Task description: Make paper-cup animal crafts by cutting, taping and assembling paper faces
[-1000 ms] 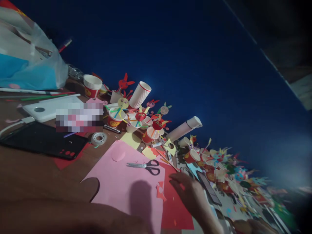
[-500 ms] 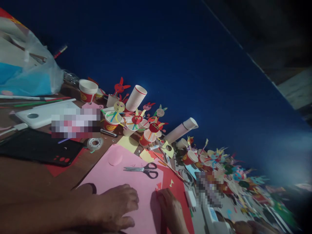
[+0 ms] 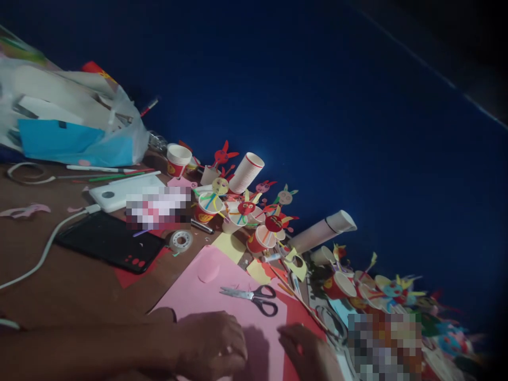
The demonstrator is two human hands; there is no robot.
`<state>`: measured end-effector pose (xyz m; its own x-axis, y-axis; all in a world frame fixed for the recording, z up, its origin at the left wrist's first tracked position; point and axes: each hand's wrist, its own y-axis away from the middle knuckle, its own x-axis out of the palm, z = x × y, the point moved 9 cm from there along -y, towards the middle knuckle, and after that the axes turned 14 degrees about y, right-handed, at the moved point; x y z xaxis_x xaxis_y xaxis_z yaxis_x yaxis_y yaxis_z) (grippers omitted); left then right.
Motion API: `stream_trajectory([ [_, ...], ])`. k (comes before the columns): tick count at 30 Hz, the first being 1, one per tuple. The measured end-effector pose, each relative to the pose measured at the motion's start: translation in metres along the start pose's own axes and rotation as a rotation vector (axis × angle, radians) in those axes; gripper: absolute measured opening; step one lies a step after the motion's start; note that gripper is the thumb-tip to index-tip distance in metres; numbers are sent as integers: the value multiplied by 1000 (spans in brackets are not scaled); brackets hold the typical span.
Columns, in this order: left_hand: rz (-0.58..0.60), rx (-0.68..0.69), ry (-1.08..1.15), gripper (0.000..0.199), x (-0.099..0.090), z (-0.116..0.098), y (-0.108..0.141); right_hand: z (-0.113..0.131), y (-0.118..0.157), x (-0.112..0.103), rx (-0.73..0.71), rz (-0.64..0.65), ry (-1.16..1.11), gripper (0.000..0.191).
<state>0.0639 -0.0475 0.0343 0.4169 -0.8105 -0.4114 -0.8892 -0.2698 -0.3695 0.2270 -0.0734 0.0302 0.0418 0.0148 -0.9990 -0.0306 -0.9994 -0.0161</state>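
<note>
My left hand [image 3: 214, 344] rests on the pink paper [image 3: 186, 288] near the bottom of the view, its fingers curled together; what is under them, if anything, is hidden. To its right, my right hand [image 3: 309, 352] lies over the red paper [image 3: 304, 312], with a small red scrap between thumb and fingers. Above both hands, black-handled scissors [image 3: 256, 296] lie on the pink paper, blades pointing left. A pink paper circle [image 3: 208, 264] sits near the paper's upper corner.
Paper cups with paper figures [image 3: 246, 209] stand along the blue wall. A tape roll [image 3: 181, 241], a black phone-like slab [image 3: 111, 241], a white power bank [image 3: 119, 193] and a plastic bag [image 3: 79, 132] are at left. A white bottle [image 3: 323, 233] leans at the back right.
The camera view has turned left, so things on the table appear further right. My left hand's fingers have curled in more.
</note>
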Motion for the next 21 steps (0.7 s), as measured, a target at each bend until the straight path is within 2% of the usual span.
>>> stream_trajectory([
  [3, -56, -77, 66, 19, -18, -4, 0, 23, -59, -9, -138, -93, 193, 26],
  [5, -78, -132, 110, 22, -27, -4, 2, 28, -93, -6, -154, -117, 242, 27],
  [8, -145, -205, 162, 23, -45, 0, 8, 31, -123, 7, -187, -125, 289, 29],
  [14, -255, -478, 312, 24, -74, 29, 15, 44, -132, 25, -270, -134, 368, 40],
  [18, -294, -623, 442, 29, -79, 42, 17, 45, -134, 28, -278, -150, 380, 26],
  [21, -327, -636, 519, 30, -80, 48, 18, 38, -132, 22, -274, -166, 363, 18],
])
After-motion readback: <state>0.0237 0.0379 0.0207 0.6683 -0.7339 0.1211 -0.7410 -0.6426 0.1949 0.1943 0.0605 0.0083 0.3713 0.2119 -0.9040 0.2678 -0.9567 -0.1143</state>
